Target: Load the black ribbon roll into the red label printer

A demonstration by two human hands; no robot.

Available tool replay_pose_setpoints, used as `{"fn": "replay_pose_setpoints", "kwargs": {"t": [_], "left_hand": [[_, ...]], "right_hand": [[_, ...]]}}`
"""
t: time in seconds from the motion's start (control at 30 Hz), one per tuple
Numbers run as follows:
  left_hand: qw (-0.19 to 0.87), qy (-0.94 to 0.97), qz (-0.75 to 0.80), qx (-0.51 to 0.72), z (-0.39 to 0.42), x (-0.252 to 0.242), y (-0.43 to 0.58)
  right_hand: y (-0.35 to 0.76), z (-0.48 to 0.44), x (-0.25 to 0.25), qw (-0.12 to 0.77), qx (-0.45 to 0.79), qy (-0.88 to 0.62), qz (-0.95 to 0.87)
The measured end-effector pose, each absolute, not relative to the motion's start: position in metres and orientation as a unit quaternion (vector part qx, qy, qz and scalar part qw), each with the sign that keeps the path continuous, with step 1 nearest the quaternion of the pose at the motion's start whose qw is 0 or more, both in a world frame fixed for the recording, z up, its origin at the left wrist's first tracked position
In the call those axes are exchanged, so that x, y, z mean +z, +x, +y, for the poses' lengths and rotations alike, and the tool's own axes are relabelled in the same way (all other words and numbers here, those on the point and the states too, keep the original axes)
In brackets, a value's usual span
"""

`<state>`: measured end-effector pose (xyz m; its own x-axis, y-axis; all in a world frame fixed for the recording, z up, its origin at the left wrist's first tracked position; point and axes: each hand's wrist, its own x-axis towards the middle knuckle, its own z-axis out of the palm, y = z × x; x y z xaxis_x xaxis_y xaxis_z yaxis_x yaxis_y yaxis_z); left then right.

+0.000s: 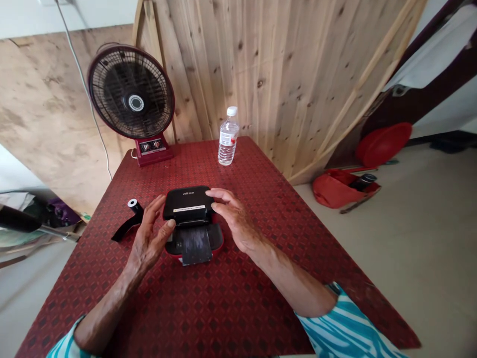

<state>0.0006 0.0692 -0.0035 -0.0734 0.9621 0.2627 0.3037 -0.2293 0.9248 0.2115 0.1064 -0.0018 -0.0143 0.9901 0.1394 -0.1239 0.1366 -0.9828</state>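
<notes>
A small black device with a red base (216,251) sits on the table, its black lid (188,200) raised towards the back. Over the device's front lies a dark grey strip (197,246) that hangs past the front edge. My left hand (149,238) is at the left side, fingers stretched and thumb near the hinge corner. On the right, my right hand (233,214) has its fingers extended at the lid's right edge; whether they press on it I cannot tell. Left of my left hand stands a black roll with a white core (134,205), its loose end trailing on the table.
A dark red fan (136,102) stands at the table's back left corner, and a clear water bottle (228,139) at the back. The red patterned table (261,308) meets a wooden panel (261,74). On the floor at right are a red bag (331,191) and a red basin (385,144).
</notes>
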Motion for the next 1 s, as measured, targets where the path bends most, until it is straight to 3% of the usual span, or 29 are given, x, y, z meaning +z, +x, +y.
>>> {"fn": "replay_pose_setpoints", "kwargs": {"t": [0.1, 0.2, 0.53, 0.8, 1.0], "left_hand": [[0.370, 0.582, 0.520, 0.503, 0.068, -0.006, 0.000], [0.339, 0.603, 0.516, 0.506, 0.064, -0.006, -0.003], [-0.030, 0.859, 0.344, 0.378, 0.044, 0.000, -0.001], [-0.084, 0.879, 0.299, 0.361, 0.045, 0.001, 0.000], [-0.045, 0.883, 0.302, 0.356, 0.048, 0.004, -0.006]], "right_hand": [[0.211, 0.105, -0.004, 0.560, 0.498, -0.430, -0.503], [0.211, 0.101, -0.008, 0.556, 0.500, -0.439, -0.498], [0.210, 0.101, -0.008, 0.555, 0.486, -0.452, -0.501], [0.211, 0.100, -0.009, 0.546, 0.486, -0.452, -0.511], [0.207, 0.090, -0.022, 0.538, 0.536, -0.437, -0.481]]}}
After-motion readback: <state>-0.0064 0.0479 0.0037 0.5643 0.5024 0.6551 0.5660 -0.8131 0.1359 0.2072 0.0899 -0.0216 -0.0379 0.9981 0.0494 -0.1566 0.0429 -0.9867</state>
